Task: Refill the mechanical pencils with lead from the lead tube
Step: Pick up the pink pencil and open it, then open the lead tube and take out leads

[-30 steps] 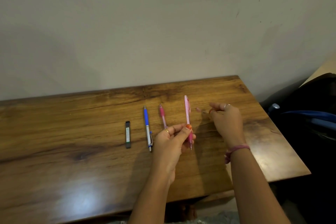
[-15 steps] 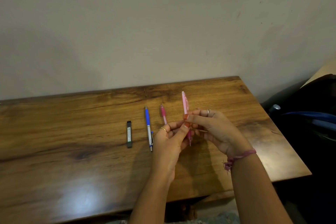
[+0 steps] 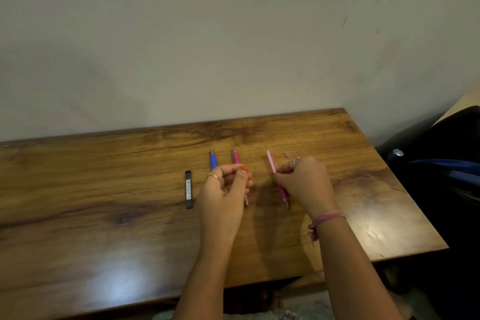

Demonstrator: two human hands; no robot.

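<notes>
Lead tube (image 3: pixel 188 189) lies untouched on the desk (image 3: pixel 78 189) left of 3 pencils — my right hand (image 3: pixel 305 182) grips the pale pink pencil (image 3: pixel 272 163), my left hand (image 3: pixel 226 189) curls empty, apart — refilling seems barely begun.

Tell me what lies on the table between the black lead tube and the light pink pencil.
In the head view, between the lead tube and the light pink pencil lie the blue pencil and the dark pink pencil, with the left hand over them.

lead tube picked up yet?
No, the lead tube lies flat on the table, left of the left hand, untouched.
</notes>
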